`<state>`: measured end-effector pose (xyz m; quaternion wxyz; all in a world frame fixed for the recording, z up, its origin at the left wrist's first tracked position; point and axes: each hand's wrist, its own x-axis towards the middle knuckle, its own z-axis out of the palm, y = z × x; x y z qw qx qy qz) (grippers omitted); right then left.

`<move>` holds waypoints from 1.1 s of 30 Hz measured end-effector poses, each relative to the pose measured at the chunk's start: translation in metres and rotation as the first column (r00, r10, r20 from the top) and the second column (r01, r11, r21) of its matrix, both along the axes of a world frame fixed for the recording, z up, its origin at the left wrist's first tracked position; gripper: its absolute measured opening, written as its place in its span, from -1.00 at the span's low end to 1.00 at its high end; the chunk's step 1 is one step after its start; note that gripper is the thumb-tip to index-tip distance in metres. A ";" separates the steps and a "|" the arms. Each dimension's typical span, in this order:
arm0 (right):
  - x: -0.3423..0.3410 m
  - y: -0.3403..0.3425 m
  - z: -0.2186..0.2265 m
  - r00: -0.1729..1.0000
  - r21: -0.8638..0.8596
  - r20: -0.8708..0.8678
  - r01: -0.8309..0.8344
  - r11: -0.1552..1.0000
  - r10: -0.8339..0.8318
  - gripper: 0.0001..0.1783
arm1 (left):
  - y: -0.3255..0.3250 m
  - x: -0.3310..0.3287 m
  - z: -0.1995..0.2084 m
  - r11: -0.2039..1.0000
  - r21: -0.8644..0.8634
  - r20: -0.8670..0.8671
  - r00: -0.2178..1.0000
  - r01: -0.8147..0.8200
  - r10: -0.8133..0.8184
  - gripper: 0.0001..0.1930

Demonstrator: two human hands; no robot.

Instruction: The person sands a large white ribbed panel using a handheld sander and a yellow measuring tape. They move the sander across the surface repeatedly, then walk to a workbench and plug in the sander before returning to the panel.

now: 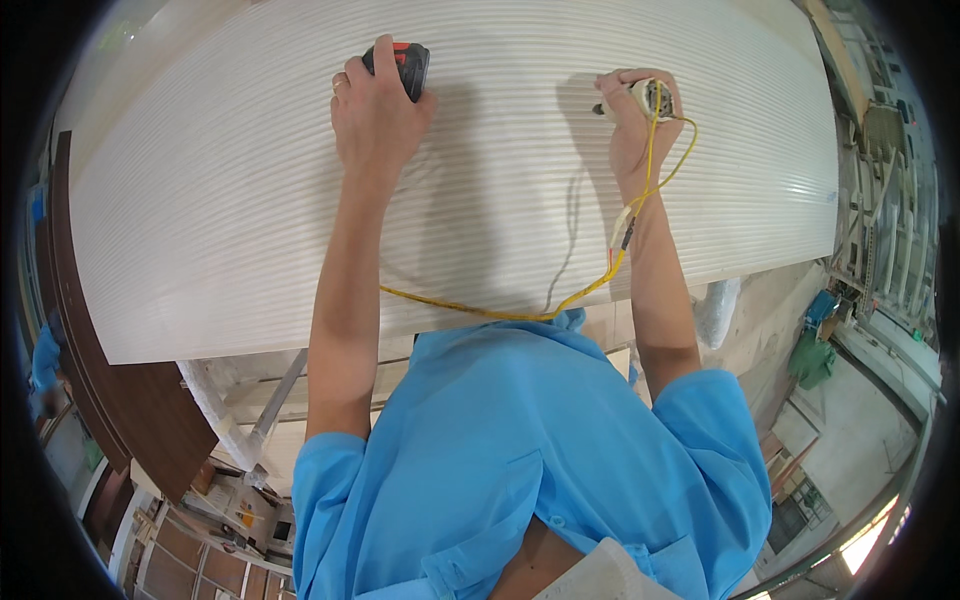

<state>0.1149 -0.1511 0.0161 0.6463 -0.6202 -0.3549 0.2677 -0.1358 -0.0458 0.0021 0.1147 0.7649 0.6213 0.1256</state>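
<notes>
The left hand (378, 105) is closed over a small black and red tool (401, 66), pressing it flat against a wide, pale panel with fine ribs (250, 210) that runs across the surface in front of the person. The right hand (638, 115) is curled shut around a small whitish device with a round metal part (648, 97), also held against the ribbed panel, well apart from the left hand. A yellow cord (520, 313) leaves this device, loops past the right wrist, hangs down along the forearm and sweeps back across the panel's near edge towards the left arm. Both forearms reach up from a bright blue short-sleeved shirt (520, 450). To the left of the pale panel, a dark brown board (120, 400) lies alongside and below it. Under the panel's near edge a light frame and a clear wrapped bundle (715, 310) show, with workshop floor beyond; no open containers can be made out.
</notes>
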 end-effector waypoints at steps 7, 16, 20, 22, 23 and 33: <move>-0.006 0.009 -0.010 1.000 -0.041 -0.027 0.001 0.999 -0.002 -0.82 | 0.001 0.000 -0.002 1.000 0.018 -0.011 1.000 0.000 0.000 -0.19; 0.005 0.015 -0.005 1.000 0.063 0.018 -0.012 0.998 0.011 -0.78 | 0.001 0.001 -0.001 1.000 0.012 -0.002 1.000 0.000 0.000 -0.20; -0.004 0.020 -0.013 0.996 0.048 -0.089 -0.021 0.999 0.025 -0.78 | 0.003 0.000 0.000 1.000 0.006 -0.001 1.000 -0.006 0.006 -0.21; -0.002 0.019 -0.013 1.000 -0.034 -0.025 0.013 0.999 -0.014 -0.78 | 0.002 0.000 -0.001 1.000 0.007 0.005 1.000 0.001 -0.001 -0.21; 0.000 0.020 -0.012 1.000 0.019 -0.027 0.002 1.000 -0.002 -0.77 | 0.003 0.000 -0.001 1.000 0.011 0.008 1.000 0.002 -0.002 -0.21; 0.000 0.029 -0.011 0.999 -0.018 -0.044 -0.021 1.000 0.020 -0.83 | 0.005 0.001 0.001 1.000 -0.018 0.003 1.000 -0.004 0.004 -0.18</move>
